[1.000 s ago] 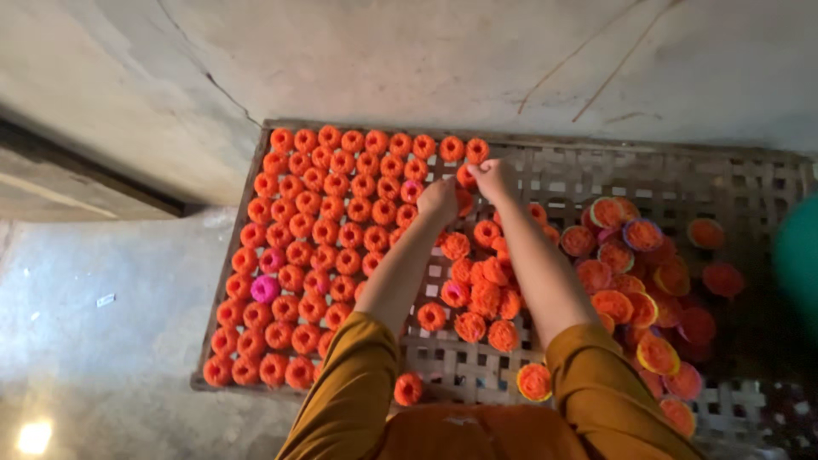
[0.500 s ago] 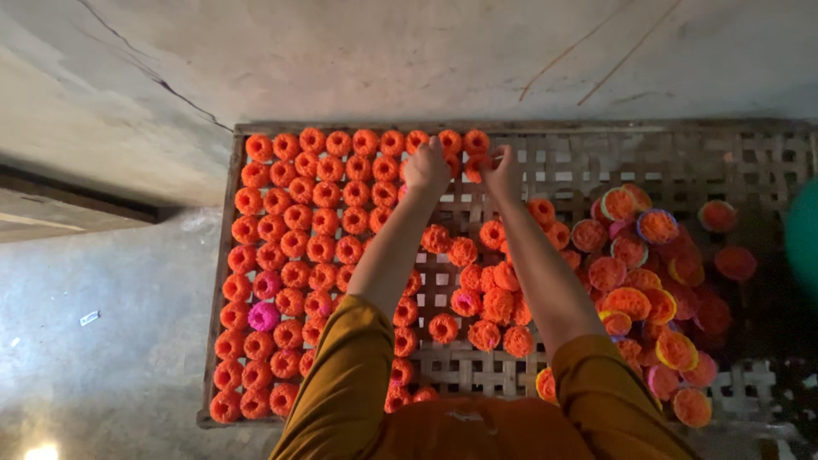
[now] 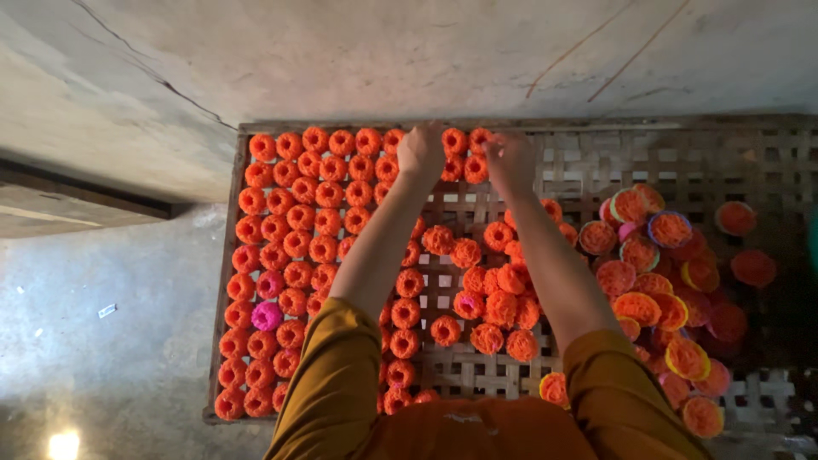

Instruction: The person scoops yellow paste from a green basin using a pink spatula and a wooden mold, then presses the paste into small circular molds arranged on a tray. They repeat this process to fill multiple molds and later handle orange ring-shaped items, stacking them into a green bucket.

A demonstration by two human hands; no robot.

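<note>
On the woven tray (image 3: pixel 588 145), orange rosettes (image 3: pixel 298 247) fill neat rows across its left half; a loose heap (image 3: pixel 656 281) waits right. Both hands, left (image 3: pixel 421 151) and right (image 3: pixel 509 158), curl over rosettes at the far edge; grip unclear.

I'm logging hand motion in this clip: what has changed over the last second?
Both hands have reached farther up the woven tray: the left hand and right hand now sit at the top row of orange round pieces, side by side. Whether either grips one is unclear. The neat rows, the pink piece and the loose pile look unchanged.
</note>
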